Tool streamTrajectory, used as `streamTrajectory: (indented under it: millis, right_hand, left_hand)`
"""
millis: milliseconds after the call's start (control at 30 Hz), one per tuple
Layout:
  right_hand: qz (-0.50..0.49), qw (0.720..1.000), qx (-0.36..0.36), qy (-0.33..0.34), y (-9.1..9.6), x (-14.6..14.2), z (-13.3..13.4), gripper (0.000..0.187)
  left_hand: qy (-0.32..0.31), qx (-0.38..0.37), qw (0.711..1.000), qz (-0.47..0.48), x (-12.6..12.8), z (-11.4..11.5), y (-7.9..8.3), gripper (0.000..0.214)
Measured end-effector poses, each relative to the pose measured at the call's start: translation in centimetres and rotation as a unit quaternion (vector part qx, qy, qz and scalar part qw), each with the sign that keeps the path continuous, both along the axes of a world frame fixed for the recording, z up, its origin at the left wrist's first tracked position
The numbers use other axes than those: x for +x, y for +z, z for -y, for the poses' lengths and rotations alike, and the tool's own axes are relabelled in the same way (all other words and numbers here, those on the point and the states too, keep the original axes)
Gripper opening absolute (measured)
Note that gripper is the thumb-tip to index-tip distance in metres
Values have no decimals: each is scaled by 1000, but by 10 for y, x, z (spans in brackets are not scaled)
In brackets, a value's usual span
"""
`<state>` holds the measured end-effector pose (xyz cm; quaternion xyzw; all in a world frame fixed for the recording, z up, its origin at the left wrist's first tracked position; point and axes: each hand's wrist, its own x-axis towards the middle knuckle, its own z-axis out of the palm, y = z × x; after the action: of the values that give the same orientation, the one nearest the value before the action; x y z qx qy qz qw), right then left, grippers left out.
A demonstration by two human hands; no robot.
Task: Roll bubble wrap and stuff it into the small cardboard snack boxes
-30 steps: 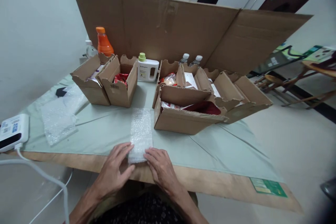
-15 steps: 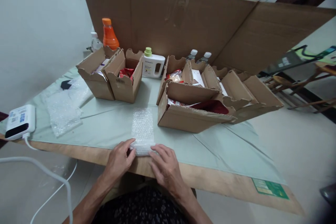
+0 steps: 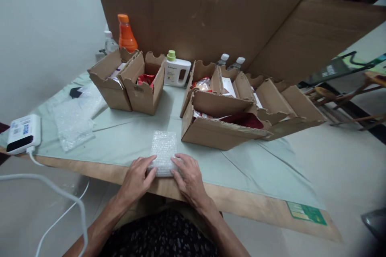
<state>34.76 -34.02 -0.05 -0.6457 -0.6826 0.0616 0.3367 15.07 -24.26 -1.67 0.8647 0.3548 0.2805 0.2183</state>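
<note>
A narrow strip of clear bubble wrap (image 3: 164,144) lies on the green cloth at the table's near edge, its near end folded into a thicker flat roll. My left hand (image 3: 139,173) grips the left side of that folded end between thumb and fingers. On the other side, my right hand (image 3: 189,174) grips the right edge in the same way, fingertips on top and thumb at the near side. Whether anything lies inside the roll cannot be made out.
Cardboard boxes stand at the left (image 3: 138,98) and right (image 3: 217,132). Behind them are a white jug (image 3: 175,73), an orange bottle (image 3: 126,36) and a tall cardboard panel (image 3: 193,20). Loose bubble wrap (image 3: 74,122) and a white cabled device (image 3: 24,132) lie at left.
The near end of the bubble wrap has been rolled away from me, so the flat part is shorter. My hands have moved slightly forward with it, and the camera view has shifted a little.
</note>
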Motion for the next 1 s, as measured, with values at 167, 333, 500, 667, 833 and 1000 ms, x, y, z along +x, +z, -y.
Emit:
streamTrajectory:
  millis: [167, 333, 500, 667, 833, 1000]
  right_hand:
    - [94, 994, -10, 51, -9, 4, -8, 33]
    - [40, 998, -15, 47, -9, 3, -13, 26]
    - [-53, 997, -39, 29, -1, 2, 0, 24]
    - [33, 999, -13, -3, 1, 3, 4, 36]
    - [66, 994, -66, 52, -9, 4, -17, 39]
    - [-76, 996, -38, -11, -14, 6, -24, 29]
  left_hand:
    - [38, 20, 999, -4, 9, -13, -5, 30]
    - [-42, 27, 998, 25, -4, 0, 4, 42]
    - [-54, -33, 998, 13, -6, 3, 10, 40]
    - [14, -68, 997, -20, 11, -15, 5, 38]
    - [78, -104, 991, 19, 10, -14, 6, 42]
    - [163, -401, 874, 223, -1, 9, 15, 62]
